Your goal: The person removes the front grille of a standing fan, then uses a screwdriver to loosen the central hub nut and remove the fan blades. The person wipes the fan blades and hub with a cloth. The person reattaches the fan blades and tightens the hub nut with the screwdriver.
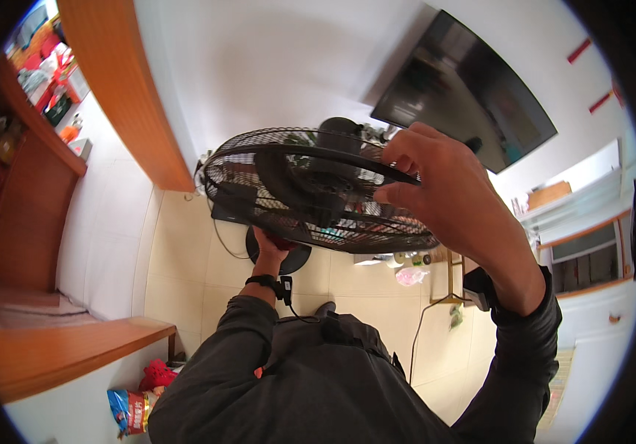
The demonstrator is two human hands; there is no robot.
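A black standing fan [321, 159] is in front of me, its round wire cage seen nearly edge-on and its motor housing behind. Thumb and fingers of my right hand [440, 166] close round the dark rim at the cage's right side. My left hand [268, 250] reaches up under the near lower edge of the cage. Its fingers are mostly hidden there, beside something dark red in shadow. Below that hand, a round black base [295, 259] stands on the tiled floor. Inside the cage, dark parts show blurrily through the wires.
A wall-mounted television [466, 89] hangs beyond the fan. To the left is an orange wooden door frame [125, 89], with a wooden ledge [73, 355] nearer me. A pink bag [411, 276] lies by a small metal-framed stand [449, 277] on the right. Snack bags [131, 411] sit lower left.
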